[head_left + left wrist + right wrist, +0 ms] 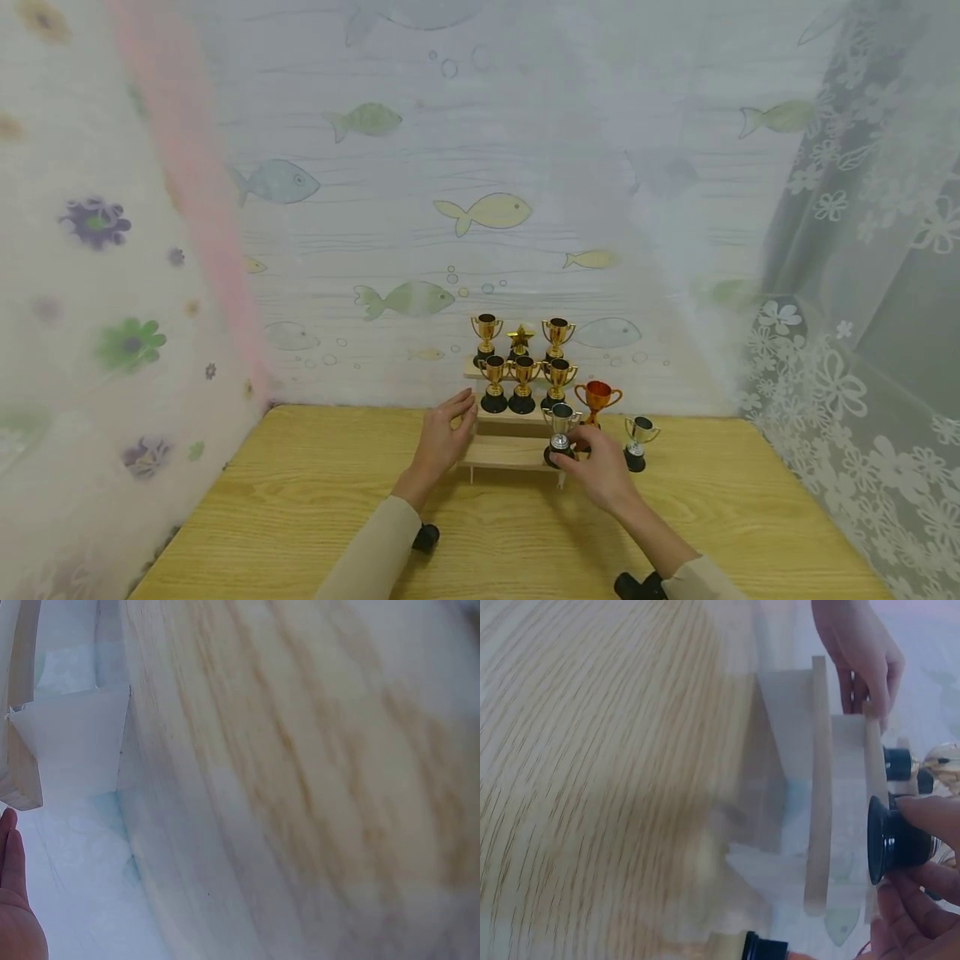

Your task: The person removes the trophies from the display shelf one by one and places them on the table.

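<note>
My right hand (600,471) pinches a silver trophy cup (561,421) low down by its black base (896,840). The cup is over the right end of the lowest shelf (502,452) of a small wooden tiered stand; in the right wrist view a gap shows between base and shelf. My left hand (444,433), fingers extended, is at the stand's left side, fingertips right at the end of a shelf (26,787). Three gold trophy cups (522,375) line the middle shelf. The top shelf bears two gold cups (486,329) and a gold star trophy (521,337).
An orange-red trophy cup (597,396) stands right of the stand, partly behind my right hand. Farther right is another silver trophy cup (640,433) on the wood-grain table (300,500). A fish-patterned curtain (375,208) hangs along the back edge.
</note>
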`<action>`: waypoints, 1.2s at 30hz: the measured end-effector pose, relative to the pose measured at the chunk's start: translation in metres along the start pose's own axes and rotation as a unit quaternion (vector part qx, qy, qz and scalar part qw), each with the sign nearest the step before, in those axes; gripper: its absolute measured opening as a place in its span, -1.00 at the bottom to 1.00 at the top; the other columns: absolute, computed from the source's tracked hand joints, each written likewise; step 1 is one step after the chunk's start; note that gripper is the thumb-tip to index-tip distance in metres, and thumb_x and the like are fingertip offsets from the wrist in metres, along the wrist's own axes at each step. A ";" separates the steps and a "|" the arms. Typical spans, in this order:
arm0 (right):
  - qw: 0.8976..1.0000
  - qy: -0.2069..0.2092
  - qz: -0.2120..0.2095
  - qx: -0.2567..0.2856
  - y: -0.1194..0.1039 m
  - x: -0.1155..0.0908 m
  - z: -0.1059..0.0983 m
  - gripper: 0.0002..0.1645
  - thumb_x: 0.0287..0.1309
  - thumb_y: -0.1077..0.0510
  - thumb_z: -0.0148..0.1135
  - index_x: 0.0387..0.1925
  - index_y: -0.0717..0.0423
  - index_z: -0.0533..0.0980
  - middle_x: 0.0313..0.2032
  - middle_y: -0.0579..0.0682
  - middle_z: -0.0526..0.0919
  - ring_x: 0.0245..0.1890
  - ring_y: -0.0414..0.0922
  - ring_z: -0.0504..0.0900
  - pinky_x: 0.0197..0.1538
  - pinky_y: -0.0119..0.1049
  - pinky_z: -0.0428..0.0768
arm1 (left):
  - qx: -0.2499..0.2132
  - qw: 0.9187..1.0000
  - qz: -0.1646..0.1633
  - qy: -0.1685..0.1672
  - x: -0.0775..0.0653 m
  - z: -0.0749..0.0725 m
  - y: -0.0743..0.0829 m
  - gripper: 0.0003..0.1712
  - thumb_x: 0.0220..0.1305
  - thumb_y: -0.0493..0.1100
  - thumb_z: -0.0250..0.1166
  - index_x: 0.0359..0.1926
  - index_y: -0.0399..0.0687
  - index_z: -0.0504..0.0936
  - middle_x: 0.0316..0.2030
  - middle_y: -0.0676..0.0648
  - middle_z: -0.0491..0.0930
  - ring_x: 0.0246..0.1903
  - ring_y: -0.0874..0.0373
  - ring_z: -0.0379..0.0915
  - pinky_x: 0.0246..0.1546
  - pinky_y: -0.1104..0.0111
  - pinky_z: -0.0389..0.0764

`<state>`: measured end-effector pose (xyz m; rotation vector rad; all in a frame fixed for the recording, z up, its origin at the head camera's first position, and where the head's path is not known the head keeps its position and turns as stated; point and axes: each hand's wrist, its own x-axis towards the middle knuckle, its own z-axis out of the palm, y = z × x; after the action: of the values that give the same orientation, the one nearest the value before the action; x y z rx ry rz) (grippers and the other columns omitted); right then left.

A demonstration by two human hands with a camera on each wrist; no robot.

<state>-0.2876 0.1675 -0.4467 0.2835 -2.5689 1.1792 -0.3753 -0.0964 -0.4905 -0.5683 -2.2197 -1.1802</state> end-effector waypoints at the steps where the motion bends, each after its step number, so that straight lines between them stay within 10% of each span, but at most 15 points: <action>1: 1.000 0.001 0.000 -0.002 0.002 0.000 -0.001 -0.73 0.06 0.18 0.56 -0.19 0.14 0.69 -0.20 0.02 0.71 -0.15 0.02 0.64 -0.10 -0.08 0.61 | 0.001 1.000 0.001 0.001 0.000 0.000 0.001 -0.66 0.46 -0.25 0.26 0.11 -0.41 0.67 0.21 -0.33 0.59 0.11 -0.18 0.63 0.18 -0.03 0.57; 36: 0.999 0.005 0.031 -0.037 0.048 0.006 -0.027 -0.63 0.11 0.17 0.53 -0.14 0.34 0.63 -0.21 0.12 0.72 -0.22 0.03 0.65 -0.17 -0.09 0.62 | 0.000 1.000 -0.020 -0.004 0.000 0.001 -0.003 -0.64 0.49 -0.16 0.25 0.15 -0.32 0.67 0.24 -0.23 0.59 0.16 -0.10 0.60 0.23 0.03 0.54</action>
<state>-0.3030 0.2184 -0.4619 0.1819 -2.6228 1.0994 -0.3772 -0.0967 -0.4930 -0.5308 -2.2480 -1.1997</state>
